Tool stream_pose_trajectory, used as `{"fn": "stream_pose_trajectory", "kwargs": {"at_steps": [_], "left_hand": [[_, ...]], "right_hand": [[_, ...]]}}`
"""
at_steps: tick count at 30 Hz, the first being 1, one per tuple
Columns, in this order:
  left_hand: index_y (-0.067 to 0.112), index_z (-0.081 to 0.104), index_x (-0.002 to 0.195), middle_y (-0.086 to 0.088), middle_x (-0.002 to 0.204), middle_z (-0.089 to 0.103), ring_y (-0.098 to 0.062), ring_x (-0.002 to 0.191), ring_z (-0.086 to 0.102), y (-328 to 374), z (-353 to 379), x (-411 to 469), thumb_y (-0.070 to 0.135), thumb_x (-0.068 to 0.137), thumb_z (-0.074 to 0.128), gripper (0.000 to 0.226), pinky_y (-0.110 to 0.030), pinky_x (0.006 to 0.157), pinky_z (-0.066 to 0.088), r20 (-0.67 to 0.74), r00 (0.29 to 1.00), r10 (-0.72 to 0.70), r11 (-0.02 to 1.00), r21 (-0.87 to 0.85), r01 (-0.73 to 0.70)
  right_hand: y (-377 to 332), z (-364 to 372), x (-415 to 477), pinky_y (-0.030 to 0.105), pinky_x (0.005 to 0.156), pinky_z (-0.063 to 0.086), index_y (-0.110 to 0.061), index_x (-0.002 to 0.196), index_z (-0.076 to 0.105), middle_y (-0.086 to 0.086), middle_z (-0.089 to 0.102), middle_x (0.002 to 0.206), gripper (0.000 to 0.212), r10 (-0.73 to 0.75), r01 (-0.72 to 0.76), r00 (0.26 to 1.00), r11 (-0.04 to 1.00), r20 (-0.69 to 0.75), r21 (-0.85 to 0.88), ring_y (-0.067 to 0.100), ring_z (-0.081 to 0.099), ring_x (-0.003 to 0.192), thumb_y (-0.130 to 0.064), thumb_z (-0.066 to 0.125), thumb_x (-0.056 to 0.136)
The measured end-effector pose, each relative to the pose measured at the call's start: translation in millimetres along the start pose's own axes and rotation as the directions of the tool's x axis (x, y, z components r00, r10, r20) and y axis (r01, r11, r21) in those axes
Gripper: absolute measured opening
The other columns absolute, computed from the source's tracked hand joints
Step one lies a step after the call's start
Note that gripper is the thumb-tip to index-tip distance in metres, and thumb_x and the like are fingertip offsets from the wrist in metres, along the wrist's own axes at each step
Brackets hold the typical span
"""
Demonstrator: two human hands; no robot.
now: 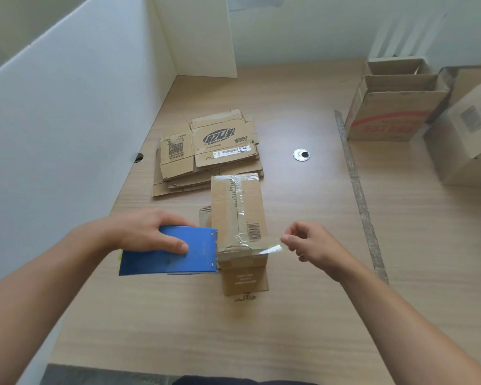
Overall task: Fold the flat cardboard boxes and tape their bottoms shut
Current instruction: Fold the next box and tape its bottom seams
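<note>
Fingers of the left hand (147, 234) grip the tape dispenser (195, 257); the right hand (313, 247) pinches the tape end (271, 249).

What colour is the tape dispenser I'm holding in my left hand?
Plain blue: the blue tape dispenser in the left hand, clearest in the head view.

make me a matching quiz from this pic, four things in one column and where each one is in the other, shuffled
Things
1. tape dispenser
2. tape strip
3. flat cardboard stack
4. open box with red print

Places
a. standing at the far right of the table
b. gripped by the left hand
c. pinched by the right hand
d. lying flat beyond the box being taped

Pairs: 1-b, 2-c, 3-d, 4-a
</note>
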State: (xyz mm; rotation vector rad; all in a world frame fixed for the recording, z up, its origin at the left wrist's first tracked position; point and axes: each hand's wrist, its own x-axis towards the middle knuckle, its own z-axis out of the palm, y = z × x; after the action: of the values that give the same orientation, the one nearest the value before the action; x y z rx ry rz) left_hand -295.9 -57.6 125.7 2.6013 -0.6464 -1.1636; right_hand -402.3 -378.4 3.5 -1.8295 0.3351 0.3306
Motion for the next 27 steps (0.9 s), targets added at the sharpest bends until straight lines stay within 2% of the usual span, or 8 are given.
{"fn": "stream_pose_trajectory", "kwargs": {"at_steps": [4, 10, 14, 16, 18, 20, 24, 27], "left_hand": [[0.061, 0.062, 0.108, 0.026, 0.103, 0.069, 0.003, 0.096, 0.064, 0.9, -2.3, 12.3, 0.065, 0.070, 0.061, 0.039, -0.035, 0.095, 0.051, 0.048, 0.999, -0.016, 0.999, 0.033, 0.015], [0.063, 0.063, 0.104, 0.026, 0.103, 0.069, 0.000, 0.097, 0.064, -5.3, -2.5, 27.6, 0.073, 0.062, 0.056, 0.044, -0.035, 0.094, 0.051, 0.086, 0.993, -0.086, 0.994, 0.069, 0.080], [0.058, 0.067, 0.102, 0.022, 0.100, 0.070, -0.003, 0.093, 0.067, -7.3, 5.0, 33.5, 0.067, 0.065, 0.059, 0.039, -0.034, 0.091, 0.052, 0.105, 0.988, -0.113, 0.994, 0.018, 0.112], [0.058, 0.067, 0.104, 0.022, 0.100, 0.071, -0.003, 0.094, 0.066, -8.9, 7.1, 34.7, 0.066, 0.065, 0.059, 0.041, -0.034, 0.092, 0.052, 0.100, 0.987, -0.126, 0.992, 0.007, 0.126], [0.060, 0.066, 0.105, 0.023, 0.101, 0.071, -0.003, 0.096, 0.066, -9.9, 7.7, 35.0, 0.070, 0.062, 0.058, 0.045, -0.037, 0.094, 0.051, 0.102, 0.986, -0.131, 0.991, 0.008, 0.130], [0.059, 0.066, 0.106, 0.023, 0.101, 0.071, -0.004, 0.096, 0.066, -9.8, 7.5, 35.6, 0.069, 0.063, 0.059, 0.045, -0.037, 0.095, 0.051, 0.097, 0.985, -0.143, 0.990, 0.006, 0.143], [0.057, 0.066, 0.108, 0.023, 0.099, 0.071, -0.003, 0.095, 0.066, -8.5, 8.1, 36.8, 0.064, 0.067, 0.060, 0.042, -0.035, 0.094, 0.051, 0.079, 0.984, -0.157, 0.988, 0.009, 0.157], [0.059, 0.065, 0.108, 0.024, 0.100, 0.071, -0.003, 0.095, 0.065, -8.7, 9.7, 37.6, 0.065, 0.066, 0.060, 0.042, -0.036, 0.094, 0.051, 0.079, 0.984, -0.160, 0.987, 0.015, 0.159]], "right_hand": [[5.5, 8.2, 6.4, 0.031, 0.063, 0.043, -0.018, 0.078, 0.062, -0.005, 0.062, 0.068, 0.016, 0.020, -0.021, 0.999, 0.999, -0.046, -0.024, 0.011, 0.050, 0.061, -0.022, 0.067, 0.093], [12.0, 16.3, 12.3, 0.027, 0.063, 0.042, -0.016, 0.082, 0.063, -0.003, 0.063, 0.072, 0.014, 0.045, -0.048, 0.998, 0.996, -0.033, -0.074, 0.008, 0.051, 0.062, -0.021, 0.066, 0.094], [19.6, 27.8, 16.4, 0.030, 0.066, 0.043, -0.014, 0.087, 0.061, 0.001, 0.059, 0.076, 0.012, 0.130, -0.131, 0.991, 0.988, 0.026, 0.087, 0.014, 0.049, 0.067, -0.020, 0.063, 0.097], [21.2, 35.9, 17.8, 0.032, 0.067, 0.043, -0.015, 0.098, 0.062, 0.004, 0.056, 0.079, 0.005, 0.188, -0.200, 0.979, 0.957, 0.075, 0.208, 0.014, 0.047, 0.068, -0.020, 0.062, 0.098], [23.6, 42.2, 18.8, 0.033, 0.071, 0.047, -0.022, 0.116, 0.061, 0.002, 0.056, 0.081, 0.017, 0.233, -0.269, 0.962, 0.906, 0.144, 0.326, 0.014, 0.049, 0.070, -0.022, 0.062, 0.098], [25.2, 46.9, 17.9, 0.035, 0.074, 0.048, -0.024, 0.119, 0.058, 0.000, 0.059, 0.082, 0.020, 0.254, -0.303, 0.952, 0.872, 0.173, 0.384, 0.013, 0.050, 0.070, -0.024, 0.062, 0.099], [29.9, 54.1, 15.0, 0.033, 0.070, 0.046, -0.016, 0.100, 0.055, 0.001, 0.057, 0.087, 0.016, 0.232, -0.228, 0.973, 0.931, 0.022, 0.286, 0.015, 0.052, 0.074, -0.030, 0.062, 0.098], [32.3, 58.3, 12.6, 0.032, 0.067, 0.040, -0.012, 0.084, 0.058, -0.004, 0.054, 0.072, 0.021, 0.105, -0.100, 0.990, 0.993, -0.094, 0.064, 0.016, 0.048, 0.070, -0.028, 0.060, 0.098]]}}
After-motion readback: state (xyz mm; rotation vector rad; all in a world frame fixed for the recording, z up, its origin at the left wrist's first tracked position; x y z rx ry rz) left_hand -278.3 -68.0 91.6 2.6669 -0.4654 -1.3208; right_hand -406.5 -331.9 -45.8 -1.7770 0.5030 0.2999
